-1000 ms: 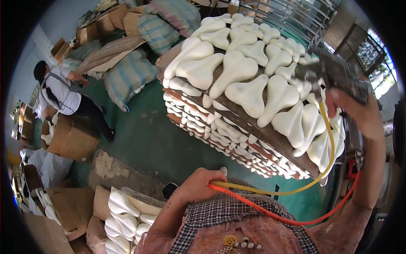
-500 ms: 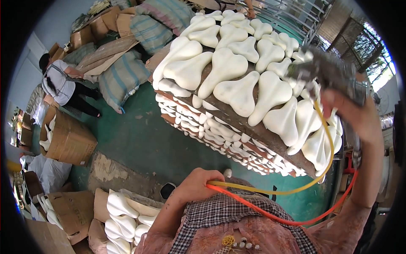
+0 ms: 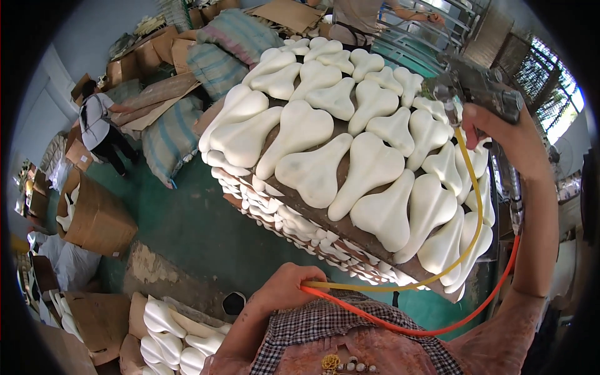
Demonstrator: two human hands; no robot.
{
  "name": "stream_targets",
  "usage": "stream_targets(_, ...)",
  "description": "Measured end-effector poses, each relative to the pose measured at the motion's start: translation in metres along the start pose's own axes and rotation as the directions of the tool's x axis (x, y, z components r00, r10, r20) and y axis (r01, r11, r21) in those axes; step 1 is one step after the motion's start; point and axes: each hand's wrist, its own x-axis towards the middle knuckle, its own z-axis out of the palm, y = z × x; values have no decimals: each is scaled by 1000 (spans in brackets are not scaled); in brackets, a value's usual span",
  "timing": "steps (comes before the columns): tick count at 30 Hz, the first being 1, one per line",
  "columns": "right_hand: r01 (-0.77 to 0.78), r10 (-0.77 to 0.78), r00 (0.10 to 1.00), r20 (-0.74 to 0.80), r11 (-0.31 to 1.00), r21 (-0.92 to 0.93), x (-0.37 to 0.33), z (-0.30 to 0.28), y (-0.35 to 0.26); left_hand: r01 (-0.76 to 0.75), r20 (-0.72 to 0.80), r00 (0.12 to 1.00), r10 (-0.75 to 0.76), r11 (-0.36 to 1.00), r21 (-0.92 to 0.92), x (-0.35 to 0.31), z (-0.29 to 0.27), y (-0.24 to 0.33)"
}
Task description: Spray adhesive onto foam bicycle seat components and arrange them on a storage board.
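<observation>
My right hand (image 3: pixel 500 134) is wrapped round a metal spray gun (image 3: pixel 481 94), raised over the right side of a stack. A yellow hose (image 3: pixel 480 206) and an orange hose (image 3: pixel 500 290) run from the gun down to my waist. There my left hand (image 3: pixel 289 285) is closed round both hoses. White saddle-shaped foam pieces (image 3: pixel 375 165) lie close together across the top brown board (image 3: pixel 306 199) of the stack. The gun's nozzle points left, above the pieces near the far right edge. Whether spray leaves it I cannot make out.
Lower layers of white pieces (image 3: pixel 294 219) show along the stack's side. Cardboard boxes (image 3: pixel 100 215) and striped sacks (image 3: pixel 172 140) stand at left. A person (image 3: pixel 103 125) is by the sacks; another (image 3: pixel 356 22) is behind the stack. More white pieces (image 3: pixel 165 334) lie at lower left.
The stack now appears farther left and lower in view. My right hand and the gun have shifted slightly up; the gun is less blurred. The person behind the stack shows more fully.
</observation>
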Motion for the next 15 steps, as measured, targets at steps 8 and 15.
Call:
stream_targets(8, 65, -99, 984, 150, 974, 218, -23, -3, 3, 71, -70, 995, -73, 997, -29, -2, 29, 6)
stream_targets(15, -19, -11, 982, 188, 987, 158, -57, -18, 7, 63, -57, 996, -64, 998, -31, -28, 49, 6)
